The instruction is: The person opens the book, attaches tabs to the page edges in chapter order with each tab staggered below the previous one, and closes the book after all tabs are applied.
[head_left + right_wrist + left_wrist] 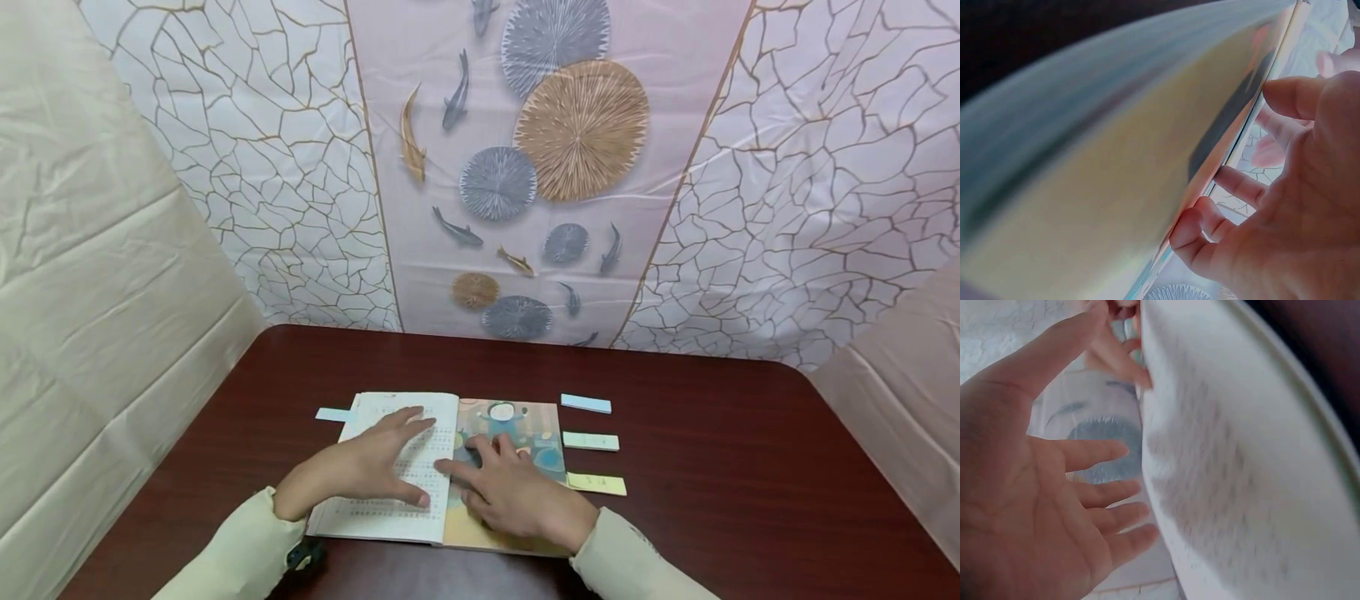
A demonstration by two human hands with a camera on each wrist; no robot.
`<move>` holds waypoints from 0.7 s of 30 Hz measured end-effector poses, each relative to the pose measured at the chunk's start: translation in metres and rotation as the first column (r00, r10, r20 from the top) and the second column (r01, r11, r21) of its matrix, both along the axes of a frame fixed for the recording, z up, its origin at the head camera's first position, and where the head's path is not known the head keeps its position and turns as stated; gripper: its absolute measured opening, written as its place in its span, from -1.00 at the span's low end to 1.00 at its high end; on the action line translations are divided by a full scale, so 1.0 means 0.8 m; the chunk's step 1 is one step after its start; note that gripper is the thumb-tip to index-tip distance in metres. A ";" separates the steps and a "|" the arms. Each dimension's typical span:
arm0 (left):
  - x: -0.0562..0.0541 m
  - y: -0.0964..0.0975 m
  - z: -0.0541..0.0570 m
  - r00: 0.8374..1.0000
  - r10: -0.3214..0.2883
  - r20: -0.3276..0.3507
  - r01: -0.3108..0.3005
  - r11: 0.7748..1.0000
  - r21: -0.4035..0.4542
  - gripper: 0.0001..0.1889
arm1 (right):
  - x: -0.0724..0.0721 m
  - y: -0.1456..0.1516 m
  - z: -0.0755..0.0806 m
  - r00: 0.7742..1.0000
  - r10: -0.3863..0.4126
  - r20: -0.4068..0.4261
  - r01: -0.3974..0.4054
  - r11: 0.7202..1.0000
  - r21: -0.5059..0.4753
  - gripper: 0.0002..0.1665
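An open book lies on the table, its left page (352,521) covered in printed text and its right page (542,425) showing a colourful illustration. Over the text page hovers my left hand (360,471), fingers spread and holding nothing. In the left wrist view the palm of that left hand (1035,494) faces the page. My right hand (517,496) rests its fingertips on the illustrated page, with the index finger reaching the fold. The right wrist view shows the right hand (1291,206) with its fingertips against the page surface and thumb extended.
Beside the book's right edge lie a blue paper strip (586,403), a green strip (591,442) and a yellow strip (596,484) with faint marks. A pale blue tab (332,414) sticks out at the left edge. Patterned cloth (300,167) hangs behind the dark red table (712,467).
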State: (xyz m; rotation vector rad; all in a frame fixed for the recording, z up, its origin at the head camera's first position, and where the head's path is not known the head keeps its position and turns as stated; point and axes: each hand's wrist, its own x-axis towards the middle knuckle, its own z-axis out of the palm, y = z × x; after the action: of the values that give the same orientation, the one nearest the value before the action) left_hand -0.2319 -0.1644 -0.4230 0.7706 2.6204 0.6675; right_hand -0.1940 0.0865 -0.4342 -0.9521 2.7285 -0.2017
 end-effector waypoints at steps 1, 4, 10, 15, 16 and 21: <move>0.000 0.005 -0.003 1.000 -0.011 0.003 0.011 1.000 -0.016 0.17 | 0.000 0.000 0.000 1.000 0.004 -0.002 -0.004 1.000 -0.001 -0.39; 0.000 0.015 -0.009 1.000 -0.021 -0.009 0.021 0.998 -0.066 0.20 | 0.000 0.002 0.001 1.000 0.011 -0.001 -0.011 1.000 -0.009 -0.37; 0.002 0.026 -0.008 1.000 -0.006 0.031 0.010 0.992 -0.126 0.24 | 0.000 0.004 0.001 1.000 0.004 0.009 -0.004 1.000 -0.026 -0.36; 0.002 0.033 -0.003 0.997 0.015 0.077 -0.003 0.988 -0.155 0.23 | 0.000 0.006 -0.002 1.000 0.005 -0.006 -0.006 0.999 -0.043 -0.36; 0.002 0.034 -0.001 0.997 0.018 0.081 -0.005 0.987 -0.162 0.22 | 0.000 0.006 -0.003 1.000 0.012 -0.009 -0.012 0.999 -0.047 -0.36; 0.002 0.039 0.003 0.995 0.020 0.095 -0.002 0.982 -0.188 0.20 | -0.003 0.021 0.002 0.997 0.048 0.058 -0.038 0.986 -0.165 -0.31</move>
State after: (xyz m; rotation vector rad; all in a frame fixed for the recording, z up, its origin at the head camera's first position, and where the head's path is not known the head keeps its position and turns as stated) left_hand -0.2301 -0.1336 -0.4204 0.6511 2.5553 0.4396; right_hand -0.1966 0.1034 -0.4326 -1.0284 2.6643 -0.4458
